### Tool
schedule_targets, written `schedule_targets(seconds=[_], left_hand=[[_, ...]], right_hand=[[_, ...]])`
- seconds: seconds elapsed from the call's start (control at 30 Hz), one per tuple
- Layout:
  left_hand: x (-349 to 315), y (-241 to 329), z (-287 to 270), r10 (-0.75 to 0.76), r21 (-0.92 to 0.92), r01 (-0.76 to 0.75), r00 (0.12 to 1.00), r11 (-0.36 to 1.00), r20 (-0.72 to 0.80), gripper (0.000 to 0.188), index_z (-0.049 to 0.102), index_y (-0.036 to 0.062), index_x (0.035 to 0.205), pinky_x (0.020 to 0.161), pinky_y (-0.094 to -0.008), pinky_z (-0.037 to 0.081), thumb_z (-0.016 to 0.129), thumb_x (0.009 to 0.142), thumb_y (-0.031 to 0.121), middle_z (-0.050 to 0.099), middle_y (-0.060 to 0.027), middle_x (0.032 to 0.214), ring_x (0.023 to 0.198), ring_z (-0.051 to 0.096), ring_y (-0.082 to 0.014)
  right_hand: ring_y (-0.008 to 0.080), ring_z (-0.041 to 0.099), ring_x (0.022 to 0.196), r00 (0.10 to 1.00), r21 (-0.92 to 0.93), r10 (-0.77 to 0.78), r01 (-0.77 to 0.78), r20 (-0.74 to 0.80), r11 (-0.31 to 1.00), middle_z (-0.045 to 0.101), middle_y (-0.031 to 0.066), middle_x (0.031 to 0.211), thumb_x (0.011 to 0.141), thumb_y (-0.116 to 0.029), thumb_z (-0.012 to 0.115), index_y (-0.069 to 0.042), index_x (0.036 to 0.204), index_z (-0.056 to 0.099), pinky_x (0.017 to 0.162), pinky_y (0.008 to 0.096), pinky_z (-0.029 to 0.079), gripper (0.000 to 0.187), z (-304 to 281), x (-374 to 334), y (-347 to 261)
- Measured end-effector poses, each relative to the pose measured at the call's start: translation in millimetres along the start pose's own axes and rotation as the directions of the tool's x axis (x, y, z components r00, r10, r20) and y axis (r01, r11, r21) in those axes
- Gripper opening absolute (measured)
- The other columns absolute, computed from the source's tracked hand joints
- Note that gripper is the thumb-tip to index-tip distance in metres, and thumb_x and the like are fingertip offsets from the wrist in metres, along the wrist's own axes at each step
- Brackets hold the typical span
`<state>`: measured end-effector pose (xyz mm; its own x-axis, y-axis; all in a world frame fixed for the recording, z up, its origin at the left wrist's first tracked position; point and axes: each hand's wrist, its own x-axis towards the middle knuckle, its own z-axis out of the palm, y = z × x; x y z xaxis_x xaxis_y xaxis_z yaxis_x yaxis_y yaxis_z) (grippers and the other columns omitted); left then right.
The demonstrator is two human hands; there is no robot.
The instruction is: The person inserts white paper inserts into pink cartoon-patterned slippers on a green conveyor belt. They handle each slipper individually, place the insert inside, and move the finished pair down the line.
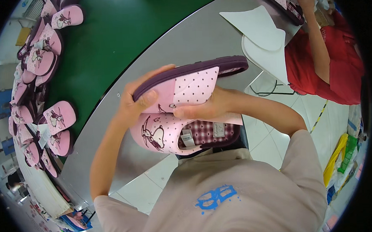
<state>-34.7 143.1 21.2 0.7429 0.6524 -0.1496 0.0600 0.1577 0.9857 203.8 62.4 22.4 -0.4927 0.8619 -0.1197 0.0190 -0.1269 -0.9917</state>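
Both hands hold a pink slipper (195,86) turned on its side, its dark purple sole facing up and away from me. My left hand (138,97) grips its toe end, thumb on the pink upper and fingers behind the sole. My right hand (204,106) is closed on the dotted side of the upper, thumb pointing left. Directly below, close to my body, is a second pink slipper (153,133) with a printed cartoon dog, toe to the left. Its plaid insole (201,132) and a small white tag (187,138) show. What supports it is hidden.
A grey metal table edge (133,147) curves around a green belt surface (119,23). Many pink slippers (60,116) are piled at the left. White shaped sheets (261,34) lie at the upper right, beside a co-worker in a red shirt (312,60) who handles another slipper (278,0).
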Motion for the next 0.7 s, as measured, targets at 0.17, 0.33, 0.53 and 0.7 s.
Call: schedule_targets(seconds=[0.17,0.33,0.53,0.7], left_hand=[[0,-7,-6,0.069,0.051,-0.065,0.994,0.997,-0.079,0.078,0.064,-0.0013,0.145,0.109,-0.039,0.051,0.073,0.095,0.057,0.069,-0.0157,0.139,0.125,0.067,-0.0249],[0,-4,-2,0.073,-0.014,-0.075,0.992,0.997,-0.099,0.075,0.062,-0.0026,0.146,0.105,-0.0389,0.055,0.073,0.098,0.054,0.071,-0.0154,0.132,0.118,0.069,-0.0229],[8,-13,-7,0.092,-0.024,-0.1,0.971,0.995,-0.222,0.058,0.065,-0.0029,0.139,0.098,-0.0354,0.057,0.066,0.106,0.045,0.072,-0.0133,0.125,0.11,0.071,-0.0195],[8,-21,-7,0.135,0.03,-0.132,0.952,0.991,-0.275,0.049,0.071,-0.0021,0.123,0.082,-0.0276,0.057,0.063,0.109,0.044,0.074,-0.0047,0.107,0.092,0.069,-0.0104]], right_hand=[[0.031,0.065,0.12,0.989,-0.178,-0.136,0.123,-0.062,0.976,0.069,0.0185,0.129,0.104,-0.046,0.067,-0.001,0.137,0.063,0.103,0.0427,0.051,0.055,-7,-8,14],[0.0362,0.067,0.116,0.93,-0.297,-0.324,0.263,-0.176,0.918,0.07,0.0204,0.124,0.109,-0.046,0.06,-0.001,0.133,0.066,0.101,0.0448,0.052,0.052,-3,-14,24],[0.0232,0.05,0.051,0.832,-0.591,-0.464,0.218,-0.303,0.776,0.059,0.0146,0.061,0.112,-0.039,0.058,0.003,0.074,0.06,0.052,0.0376,0.041,0.056,-10,-10,44],[0.0112,0.049,0.061,0.836,-0.295,-0.44,0.352,-0.328,0.888,0.057,0.0053,0.065,0.11,-0.025,0.052,0.003,0.082,0.062,0.055,0.0319,0.04,0.042,-2,-23,47]])
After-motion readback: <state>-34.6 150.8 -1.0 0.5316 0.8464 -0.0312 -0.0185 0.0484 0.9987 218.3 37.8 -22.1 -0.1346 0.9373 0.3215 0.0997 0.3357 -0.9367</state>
